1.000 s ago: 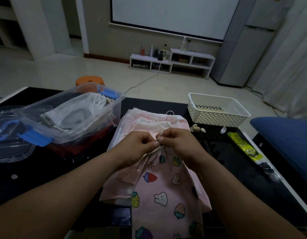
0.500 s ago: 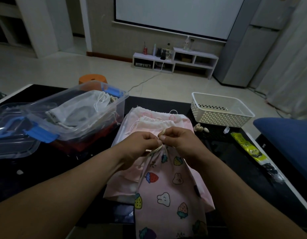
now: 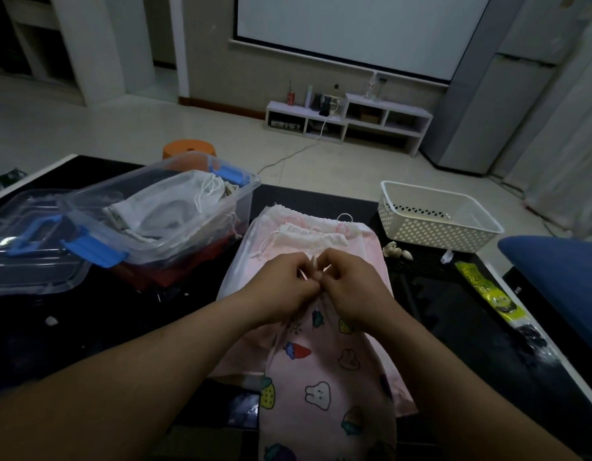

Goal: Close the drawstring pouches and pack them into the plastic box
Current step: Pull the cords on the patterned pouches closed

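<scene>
Cord ends (image 3: pixel 314 262) now poke up between left hand (image 3: pixel 281 289) and right hand (image 3: pixel 356 289), each grip pinched on them at the tightened mouth of the pouch (image 3: pixel 324 377). It lies on the bench (image 3: pixel 454 314) beside the plastic box (image 3: pixel 243 207), unpacked.

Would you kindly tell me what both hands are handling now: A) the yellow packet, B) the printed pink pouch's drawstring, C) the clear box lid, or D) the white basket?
B: the left hand and right hand both pinch the drawstring at the gathered neck of the printed pink pouch.
</scene>
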